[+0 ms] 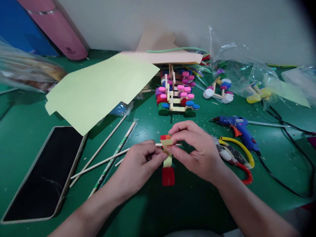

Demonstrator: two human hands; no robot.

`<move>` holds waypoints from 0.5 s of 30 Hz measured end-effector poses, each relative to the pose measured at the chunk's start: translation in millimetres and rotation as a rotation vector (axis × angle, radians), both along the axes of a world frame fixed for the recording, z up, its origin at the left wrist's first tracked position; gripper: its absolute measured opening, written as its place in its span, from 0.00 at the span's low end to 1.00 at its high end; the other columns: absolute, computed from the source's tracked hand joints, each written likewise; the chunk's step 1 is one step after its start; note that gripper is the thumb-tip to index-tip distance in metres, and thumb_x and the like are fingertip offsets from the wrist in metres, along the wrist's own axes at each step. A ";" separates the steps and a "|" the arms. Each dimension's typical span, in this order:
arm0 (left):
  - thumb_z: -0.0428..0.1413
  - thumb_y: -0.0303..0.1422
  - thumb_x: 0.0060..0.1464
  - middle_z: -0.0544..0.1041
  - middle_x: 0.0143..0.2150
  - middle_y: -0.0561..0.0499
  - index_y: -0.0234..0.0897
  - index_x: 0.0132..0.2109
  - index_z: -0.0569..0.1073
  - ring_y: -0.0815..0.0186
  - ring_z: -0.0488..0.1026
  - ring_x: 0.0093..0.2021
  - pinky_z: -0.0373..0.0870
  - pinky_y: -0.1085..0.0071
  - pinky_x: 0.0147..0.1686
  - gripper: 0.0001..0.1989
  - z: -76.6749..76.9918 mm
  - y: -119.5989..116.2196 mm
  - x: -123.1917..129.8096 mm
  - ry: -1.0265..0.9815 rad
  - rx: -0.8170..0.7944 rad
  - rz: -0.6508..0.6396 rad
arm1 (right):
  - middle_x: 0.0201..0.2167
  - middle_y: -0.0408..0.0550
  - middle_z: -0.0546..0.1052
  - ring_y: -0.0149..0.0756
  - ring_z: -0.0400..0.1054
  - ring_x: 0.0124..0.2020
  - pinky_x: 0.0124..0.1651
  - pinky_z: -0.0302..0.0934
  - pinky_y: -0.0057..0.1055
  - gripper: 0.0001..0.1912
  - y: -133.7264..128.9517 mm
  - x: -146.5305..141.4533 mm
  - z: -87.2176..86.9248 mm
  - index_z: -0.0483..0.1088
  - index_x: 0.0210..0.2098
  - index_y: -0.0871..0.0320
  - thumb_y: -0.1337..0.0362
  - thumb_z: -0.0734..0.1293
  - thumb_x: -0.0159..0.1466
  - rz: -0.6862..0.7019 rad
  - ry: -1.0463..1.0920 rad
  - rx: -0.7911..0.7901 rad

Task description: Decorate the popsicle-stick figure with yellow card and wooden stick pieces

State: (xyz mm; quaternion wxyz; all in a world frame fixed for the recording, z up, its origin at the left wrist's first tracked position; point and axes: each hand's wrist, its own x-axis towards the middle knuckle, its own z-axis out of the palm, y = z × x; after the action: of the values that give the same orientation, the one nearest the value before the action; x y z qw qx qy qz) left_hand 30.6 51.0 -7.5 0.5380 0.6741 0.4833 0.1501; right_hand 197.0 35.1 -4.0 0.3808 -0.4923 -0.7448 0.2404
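Both hands pinch a small pale yellow paper strip (168, 160) in front of me. My left hand (142, 159) is closed at the strip's left edge, thumb on top. My right hand (195, 149) grips its upper end between thumb and fingertips. A red block (168, 176) sits at the strip's near end, and a red-and-orange piece (165, 137) at its far end. Crossing under the folded top of the strip is a thin pale stick (158, 144). Another wooden stick (101, 162) runs behind my left hand; I cannot tell whether they are one piece.
On the green table lie a phone (44, 174), a wrapped chopstick (118, 149), a yellow-green card (98, 89), a blue glue gun (237, 126) and pliers (237, 154). Small colourful wheeled models (175, 98) stand behind. A pink bottle (59, 29) and plastic bags (234, 69) are further back.
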 end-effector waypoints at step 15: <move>0.52 0.37 0.52 0.72 0.25 0.54 0.36 0.27 0.73 0.69 0.67 0.27 0.63 0.75 0.27 0.11 -3.2 2.5 -5.3 -0.068 -0.056 0.042 | 0.35 0.45 0.71 0.34 0.66 0.38 0.41 0.61 0.32 0.06 1.7 -0.9 -2.1 0.69 0.31 0.54 0.71 0.65 0.56 -0.010 0.031 -0.021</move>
State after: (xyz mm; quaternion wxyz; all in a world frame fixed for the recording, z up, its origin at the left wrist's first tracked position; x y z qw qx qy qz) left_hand 25.4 53.5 -10.7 0.5695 0.6429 0.4829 0.1706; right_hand 196.1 36.8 -6.1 0.3882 -0.4964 -0.7338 0.2538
